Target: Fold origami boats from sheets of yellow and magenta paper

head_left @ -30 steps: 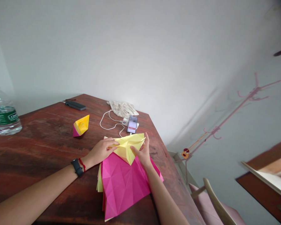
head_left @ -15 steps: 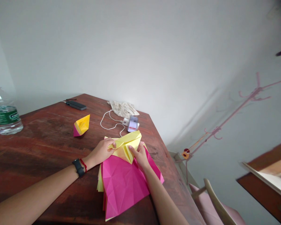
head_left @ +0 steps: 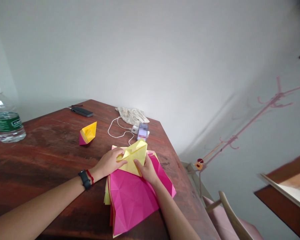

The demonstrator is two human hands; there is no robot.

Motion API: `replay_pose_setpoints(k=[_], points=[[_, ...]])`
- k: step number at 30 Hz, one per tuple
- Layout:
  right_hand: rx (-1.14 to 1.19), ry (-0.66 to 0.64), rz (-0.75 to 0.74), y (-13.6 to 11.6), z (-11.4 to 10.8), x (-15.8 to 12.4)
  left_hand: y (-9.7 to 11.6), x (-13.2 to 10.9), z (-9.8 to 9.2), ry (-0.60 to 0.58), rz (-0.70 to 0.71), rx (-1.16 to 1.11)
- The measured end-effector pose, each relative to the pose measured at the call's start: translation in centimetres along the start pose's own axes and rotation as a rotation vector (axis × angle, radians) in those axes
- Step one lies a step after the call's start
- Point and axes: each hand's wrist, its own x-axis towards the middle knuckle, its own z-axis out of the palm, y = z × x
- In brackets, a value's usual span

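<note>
A pale yellow sheet of origami paper (head_left: 132, 159), folded into a boat-like shape with a slit along its upper side, is held between both hands. My left hand (head_left: 112, 161) pinches its left corner, fingers behind and thumb in front. At the right end, my right hand (head_left: 147, 168) grips it with the thumb pressed on the front face. Below lies a stack of creased paper topped by a magenta sheet (head_left: 135, 200), with yellow and pink edges showing. To the left on the table stands a finished-looking yellow and magenta paper boat (head_left: 88, 133).
On the wooden table (head_left: 52, 160) are a water bottle (head_left: 7, 123), a black device (head_left: 82, 111), a crumpled pale cloth (head_left: 131, 116) and a blurred phone-like item (head_left: 142, 132) with a white cable (head_left: 115, 136). A pink coat rack (head_left: 252, 118) and a chair (head_left: 225, 213) are at the right.
The yellow paper has been pressed flatter, its open pocket on the front now closed. My right hand has moved slightly left, and my left thumb now lies along the front of the paper.
</note>
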Motion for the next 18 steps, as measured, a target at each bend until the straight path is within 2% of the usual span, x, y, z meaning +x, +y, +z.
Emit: replay_pose_setpoints(k=[13, 15, 18], points=[[0.051, -0.062, 0.009, -1.3, 0.9, -0.5, 1.2, -0.2, -0.6, 0.014, -0.014, 0.125], [0.015, -0.025, 0.006, -1.4, 1.0, -0.5, 1.3, -0.2, -0.6, 0.019, 0.043, 0.126], [0.012, 0.027, 0.016, -1.5, 0.9, -0.4, 1.9, -0.3, -0.8, 0.054, 0.231, 0.178]])
